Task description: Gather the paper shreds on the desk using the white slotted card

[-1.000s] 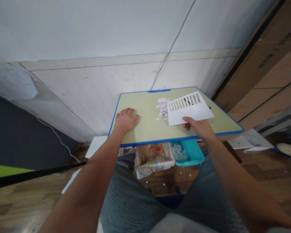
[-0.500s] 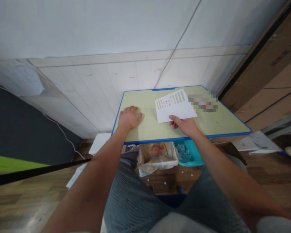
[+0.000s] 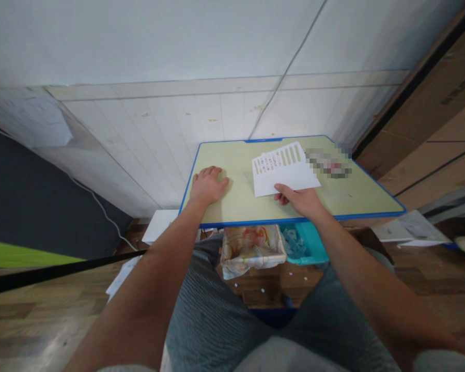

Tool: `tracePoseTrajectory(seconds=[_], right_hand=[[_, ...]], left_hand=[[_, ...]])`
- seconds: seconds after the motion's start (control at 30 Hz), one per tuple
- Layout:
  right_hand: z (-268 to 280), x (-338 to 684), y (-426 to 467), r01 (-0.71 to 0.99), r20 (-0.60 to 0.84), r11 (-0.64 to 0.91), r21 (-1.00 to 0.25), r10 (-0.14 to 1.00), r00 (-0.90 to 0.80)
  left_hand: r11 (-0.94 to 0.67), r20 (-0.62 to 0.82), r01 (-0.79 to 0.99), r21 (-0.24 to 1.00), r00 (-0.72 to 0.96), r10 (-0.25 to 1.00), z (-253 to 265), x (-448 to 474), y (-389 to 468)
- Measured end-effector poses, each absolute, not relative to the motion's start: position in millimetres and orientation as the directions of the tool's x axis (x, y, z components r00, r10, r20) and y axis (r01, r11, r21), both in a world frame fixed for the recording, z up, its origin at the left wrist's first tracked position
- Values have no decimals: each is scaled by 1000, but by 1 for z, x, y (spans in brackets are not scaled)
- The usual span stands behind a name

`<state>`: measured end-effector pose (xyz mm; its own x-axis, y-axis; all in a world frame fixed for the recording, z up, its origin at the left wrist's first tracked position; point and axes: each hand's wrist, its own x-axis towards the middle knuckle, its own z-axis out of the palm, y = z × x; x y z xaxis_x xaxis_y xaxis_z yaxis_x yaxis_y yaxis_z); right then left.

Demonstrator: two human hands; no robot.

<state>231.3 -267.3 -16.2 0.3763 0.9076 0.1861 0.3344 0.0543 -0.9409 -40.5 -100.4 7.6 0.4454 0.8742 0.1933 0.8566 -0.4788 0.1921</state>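
Note:
My left hand (image 3: 208,185) lies palm down on the left part of the pale yellow tabletop (image 3: 236,206), fingers spread, holding nothing. In my right hand (image 3: 299,200) is a white slotted card (image 3: 279,178), pinched at its near edge between thumb and curled fingers. The card has rows of long cut-out slots along its far side; small dark and reddish marks show in some of them. Its edges look stepped, but I cannot tell how many layers it has. Beyond its right side lies a pixelated item (image 3: 329,163) whose kind cannot be made out.
Blue trim (image 3: 251,221) edges the table, which stands against a white panelled wall (image 3: 139,134). Below its front edge are a lined basket (image 3: 251,261) and a turquoise bin (image 3: 313,248) with scraps inside. Brown cardboard (image 3: 442,119) stands at right. Small white scraps dot the wooden floor.
The view has shifted slightly. The slotted card has turned a little in my right hand, and more marks show through its slots. My left hand rests in the same place.

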Motion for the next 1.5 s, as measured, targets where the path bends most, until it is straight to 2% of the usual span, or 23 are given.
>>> tracePoseTrajectory(seconds=[0.4, 0.77, 1.03, 1.3, 1.5], right_hand=[[-4, 290, -313, 412, 177, -10, -911, 893, 414], [-7, 310, -328, 173, 115, 20, -985, 820, 561], [-16, 313, -330, 229, 122, -6, -973, 834, 539], [-11, 307, -329, 110, 118, 71, -991, 848, 517], [-14, 308, -325, 78, 125, 99, -992, 800, 587]], left_hand=[[-490, 207, 850, 194, 453, 867, 3, -41, -96], [-489, 203, 854, 176, 455, 867, 6, -41, -97], [-499, 213, 848, 179, 462, 861, 5, -43, -94], [-495, 213, 848, 187, 457, 863, 6, -42, -94], [-487, 205, 855, 181, 451, 869, 7, -42, -94]])
